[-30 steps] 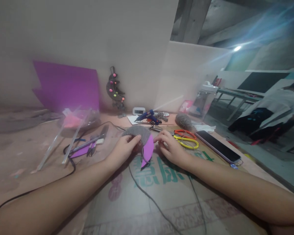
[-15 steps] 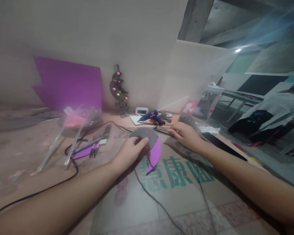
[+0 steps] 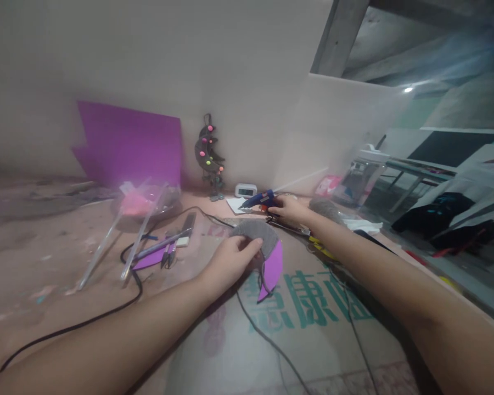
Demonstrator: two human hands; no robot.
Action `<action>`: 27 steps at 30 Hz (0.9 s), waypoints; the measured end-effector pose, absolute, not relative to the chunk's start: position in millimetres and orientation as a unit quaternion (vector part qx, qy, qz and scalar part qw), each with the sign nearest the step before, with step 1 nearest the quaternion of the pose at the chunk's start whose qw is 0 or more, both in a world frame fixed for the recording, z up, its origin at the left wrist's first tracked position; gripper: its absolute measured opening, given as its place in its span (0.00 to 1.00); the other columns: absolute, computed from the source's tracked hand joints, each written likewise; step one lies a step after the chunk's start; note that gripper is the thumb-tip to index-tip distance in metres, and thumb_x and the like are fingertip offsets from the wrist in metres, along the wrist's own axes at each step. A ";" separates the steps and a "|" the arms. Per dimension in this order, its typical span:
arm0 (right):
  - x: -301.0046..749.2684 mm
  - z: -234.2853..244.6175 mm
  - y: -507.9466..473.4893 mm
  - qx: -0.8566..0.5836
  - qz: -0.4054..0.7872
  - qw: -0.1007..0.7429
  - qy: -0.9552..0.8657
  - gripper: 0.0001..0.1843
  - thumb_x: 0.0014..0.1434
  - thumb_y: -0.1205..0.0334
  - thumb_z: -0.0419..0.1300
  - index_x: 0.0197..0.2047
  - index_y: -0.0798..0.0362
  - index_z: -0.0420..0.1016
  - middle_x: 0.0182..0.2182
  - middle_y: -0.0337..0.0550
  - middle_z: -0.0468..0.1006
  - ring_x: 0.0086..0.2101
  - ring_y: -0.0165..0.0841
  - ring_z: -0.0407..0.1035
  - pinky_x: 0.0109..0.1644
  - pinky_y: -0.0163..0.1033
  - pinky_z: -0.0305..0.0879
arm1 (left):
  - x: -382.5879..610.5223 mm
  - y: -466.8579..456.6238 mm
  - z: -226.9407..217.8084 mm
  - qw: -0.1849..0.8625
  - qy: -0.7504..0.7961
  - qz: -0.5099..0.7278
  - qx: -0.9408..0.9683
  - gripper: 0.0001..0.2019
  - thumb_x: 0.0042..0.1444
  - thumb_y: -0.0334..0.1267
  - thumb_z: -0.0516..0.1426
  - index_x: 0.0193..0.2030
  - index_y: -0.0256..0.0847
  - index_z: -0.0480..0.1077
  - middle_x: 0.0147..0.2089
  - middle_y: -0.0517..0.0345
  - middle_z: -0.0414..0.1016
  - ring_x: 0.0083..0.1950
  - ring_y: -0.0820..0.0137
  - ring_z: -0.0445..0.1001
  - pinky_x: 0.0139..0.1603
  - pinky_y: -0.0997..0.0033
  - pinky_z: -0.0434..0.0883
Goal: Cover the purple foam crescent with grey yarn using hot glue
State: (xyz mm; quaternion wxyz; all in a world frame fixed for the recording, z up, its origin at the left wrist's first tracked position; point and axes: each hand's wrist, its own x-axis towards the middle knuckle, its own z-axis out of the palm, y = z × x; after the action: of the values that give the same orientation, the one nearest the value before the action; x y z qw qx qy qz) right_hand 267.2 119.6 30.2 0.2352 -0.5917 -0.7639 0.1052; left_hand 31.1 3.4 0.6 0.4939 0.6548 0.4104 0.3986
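My left hand (image 3: 241, 255) pinches a purple crescent cut-out (image 3: 273, 269), its upper part wrapped in grey yarn (image 3: 253, 231). A loose strand trails from it over the board. My right hand (image 3: 290, 211) has reached the back of the table, its fingers closed around the handle of a blue hot glue gun (image 3: 263, 198). The gun lies with its nozzle to the left over a white paper (image 3: 236, 206), a clear glue stick rising from its back. Under my right forearm lies a yellow-handled tool (image 3: 323, 248), partly hidden.
Left are a clear bowl (image 3: 170, 202), transparent sticks (image 3: 134, 255), small thread snips (image 3: 168, 255) and a purple offcut (image 3: 148, 262). A purple sheet (image 3: 135, 145) and a decorated moon ornament (image 3: 208, 151) are against the wall. A small clock (image 3: 246, 190) stands behind the gun. A person sits far right.
My right hand has moved left and away from me, from beside a dark thin tool to the glue gun's handle. My left hand keeps its hold on the crescent. The view has shifted slightly.
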 end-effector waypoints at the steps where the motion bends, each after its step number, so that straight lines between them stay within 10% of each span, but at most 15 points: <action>1: 265.1 28.9 120.0 -0.595 0.103 0.236 -0.761 0.17 0.55 0.59 0.63 0.47 0.56 0.77 0.43 0.49 0.81 0.41 0.39 0.75 0.46 0.40 0.68 | 31.3 3.7 -0.3 0.493 0.409 0.400 0.656 0.18 0.54 0.52 0.55 0.24 0.38 0.69 0.24 0.58 0.73 0.25 0.70 0.67 0.26 0.72 0.60; 15: 263.4 33.1 108.3 -0.594 0.101 0.338 -0.723 0.22 0.57 0.59 0.59 0.54 0.56 0.70 0.47 0.49 0.79 0.44 0.37 0.74 0.49 0.39 0.67 | 31.2 5.2 0.5 0.513 0.399 0.405 0.643 0.18 0.53 0.51 0.55 0.23 0.39 0.67 0.22 0.61 0.69 0.24 0.71 0.66 0.26 0.72 0.60; 22: 263.2 55.9 47.2 -0.647 0.084 0.369 -0.662 0.20 0.60 0.50 0.54 0.25 0.54 0.74 0.21 0.45 0.77 0.28 0.37 0.73 0.38 0.40 0.67 | 31.1 9.4 -3.4 0.582 0.371 0.451 0.566 0.18 0.53 0.51 0.57 0.25 0.38 0.67 0.21 0.62 0.68 0.22 0.75 0.65 0.25 0.75 0.61; 27: 270.1 47.7 -4.2 -0.587 0.121 0.409 -0.688 0.19 0.61 0.47 0.54 0.43 0.52 0.76 0.29 0.45 0.80 0.33 0.39 0.75 0.43 0.44 0.70 | 30.8 7.9 -0.4 0.599 0.374 0.459 0.540 0.15 0.53 0.49 0.57 0.26 0.38 0.66 0.21 0.63 0.67 0.22 0.75 0.65 0.24 0.75 0.62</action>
State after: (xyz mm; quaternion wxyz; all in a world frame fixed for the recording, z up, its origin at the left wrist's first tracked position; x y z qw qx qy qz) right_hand 270.1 -4.2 47.7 0.4090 -0.5871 -0.6882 0.1206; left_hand 30.8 7.9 -0.4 0.5988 0.5396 0.3735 0.4590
